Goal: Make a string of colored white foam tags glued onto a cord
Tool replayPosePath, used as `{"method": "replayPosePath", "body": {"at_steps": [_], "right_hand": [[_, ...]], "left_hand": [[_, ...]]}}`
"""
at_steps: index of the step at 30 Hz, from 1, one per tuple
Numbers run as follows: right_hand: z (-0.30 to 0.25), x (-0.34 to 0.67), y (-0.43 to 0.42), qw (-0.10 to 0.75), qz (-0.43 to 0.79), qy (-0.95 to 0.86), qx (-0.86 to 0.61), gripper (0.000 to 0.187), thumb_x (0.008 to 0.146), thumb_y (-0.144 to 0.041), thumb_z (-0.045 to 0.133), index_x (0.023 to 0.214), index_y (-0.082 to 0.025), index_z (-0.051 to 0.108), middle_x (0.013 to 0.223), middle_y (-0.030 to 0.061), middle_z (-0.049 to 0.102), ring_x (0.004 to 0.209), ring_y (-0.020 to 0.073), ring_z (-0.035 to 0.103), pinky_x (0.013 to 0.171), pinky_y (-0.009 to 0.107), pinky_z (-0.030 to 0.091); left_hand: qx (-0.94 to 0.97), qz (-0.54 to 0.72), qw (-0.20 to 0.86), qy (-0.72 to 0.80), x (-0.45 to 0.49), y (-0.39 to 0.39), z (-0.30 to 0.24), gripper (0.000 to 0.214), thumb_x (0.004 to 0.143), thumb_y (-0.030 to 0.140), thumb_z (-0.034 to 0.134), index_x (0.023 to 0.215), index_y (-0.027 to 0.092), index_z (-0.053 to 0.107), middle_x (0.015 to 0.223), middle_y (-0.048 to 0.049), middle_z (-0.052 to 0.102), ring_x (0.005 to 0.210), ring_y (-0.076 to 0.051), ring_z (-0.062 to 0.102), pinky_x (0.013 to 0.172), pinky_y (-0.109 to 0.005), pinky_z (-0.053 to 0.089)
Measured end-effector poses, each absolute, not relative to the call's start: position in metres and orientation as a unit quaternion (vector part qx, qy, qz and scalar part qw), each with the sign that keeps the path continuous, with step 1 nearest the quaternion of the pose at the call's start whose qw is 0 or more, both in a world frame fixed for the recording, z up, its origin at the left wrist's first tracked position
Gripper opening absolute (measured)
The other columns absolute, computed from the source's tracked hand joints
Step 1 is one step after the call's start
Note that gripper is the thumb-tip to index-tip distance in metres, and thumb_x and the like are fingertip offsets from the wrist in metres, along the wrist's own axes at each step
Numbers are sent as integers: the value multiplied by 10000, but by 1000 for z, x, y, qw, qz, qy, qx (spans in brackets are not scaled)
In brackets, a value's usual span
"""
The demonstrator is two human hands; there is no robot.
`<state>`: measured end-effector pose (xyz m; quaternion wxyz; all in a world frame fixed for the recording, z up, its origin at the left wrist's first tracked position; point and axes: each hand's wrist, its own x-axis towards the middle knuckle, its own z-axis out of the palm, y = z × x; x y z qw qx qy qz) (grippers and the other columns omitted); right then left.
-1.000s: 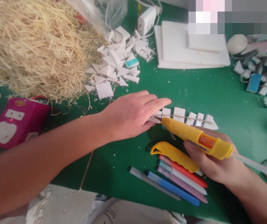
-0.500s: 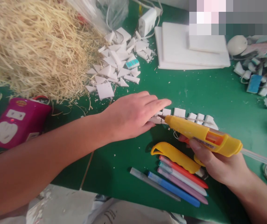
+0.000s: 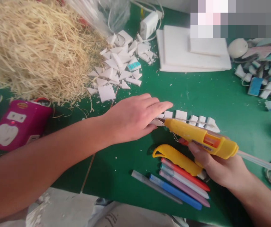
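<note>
My right hand (image 3: 217, 168) is closed round a yellow glue gun (image 3: 200, 138), a clear glue stick trailing out of its back. The gun's tip touches the left end of a row of small white foam squares (image 3: 189, 119) with a thin string along them, lying on the green mat (image 3: 197, 91). My left hand (image 3: 133, 116) lies flat, fingers stretched out and together, pressing on the left end of that row; what is under its fingers is hidden.
A big heap of straw (image 3: 36, 47) fills the far left, with white foam scraps (image 3: 118, 66) beside it. Stacked white foam boards (image 3: 192, 47) lie at the back. A pink power strip (image 3: 14, 124) sits left. A yellow cutter (image 3: 175, 157) and several pens (image 3: 180, 186) lie near my right hand.
The glue gun shifted slightly right along the row half a second ago, then came back left; its tip is again at my left fingertips. My left hand has stayed still.
</note>
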<state>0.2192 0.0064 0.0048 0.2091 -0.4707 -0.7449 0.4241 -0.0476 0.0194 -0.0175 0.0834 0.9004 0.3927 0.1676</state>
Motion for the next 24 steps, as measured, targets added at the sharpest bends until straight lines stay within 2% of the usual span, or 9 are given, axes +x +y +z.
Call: {"method": "replayPosePath", "body": {"at_steps": [2,5,10,14,16,19,21,24], "right_hand": [[2,223,5,222,439,-753,-437,299,1003,-371,611,746,-222,643,675,5,649,538,116,580,515,215,520],[-1,226,3,247,440,-750,-428,195,1023,-357,616,899,-239,710,768,12,709,602,128,646,576,215,570],[-1,230,2,261,413,-755,-438,192,1016,-373,637,953,-257,776,836,32,774,725,184,751,675,257,634],[1,233,3,276,421,-753,-425,164,1015,-367,639,1029,-297,787,848,16,801,720,183,771,655,240,640],[2,233,3,263,428,-753,-424,160,1012,-364,637,1009,-295,780,816,16,786,650,172,739,576,230,613],[4,233,2,224,440,-757,-429,221,1015,-371,608,876,-261,740,673,6,688,492,137,590,433,224,508],[6,232,2,211,441,-760,-429,259,1015,-362,591,813,-247,705,627,-3,625,465,124,531,412,223,473],[11,229,4,200,431,-769,-428,264,988,-323,604,741,-244,653,612,-8,594,473,124,534,429,227,479]], "left_hand": [[901,171,80,390,-48,19,-18,447,1026,228,613,1441,91,523,1153,-100,739,1044,-217,676,887,-305,550],[902,169,80,390,-48,19,-18,449,1030,233,607,1445,86,522,1152,-103,739,1050,-218,673,900,-311,549],[900,166,83,395,-48,19,-18,466,1021,233,609,1455,91,513,1164,-106,737,1056,-224,668,898,-312,545],[901,179,81,387,-48,19,-18,469,1001,213,637,1437,78,528,1131,-96,742,1024,-220,664,881,-297,538],[901,183,81,386,-48,19,-17,467,997,210,644,1431,76,535,1110,-90,744,1011,-216,662,876,-289,535],[901,175,79,388,-49,19,-16,465,1002,214,633,1437,87,531,1120,-91,745,1014,-218,660,880,-292,532],[902,164,80,391,-49,19,-16,459,1009,217,616,1444,103,525,1135,-93,745,1018,-219,660,883,-296,531],[903,156,84,392,-49,19,-16,459,1009,213,609,1446,108,522,1139,-95,746,1025,-220,661,885,-297,531]]}}
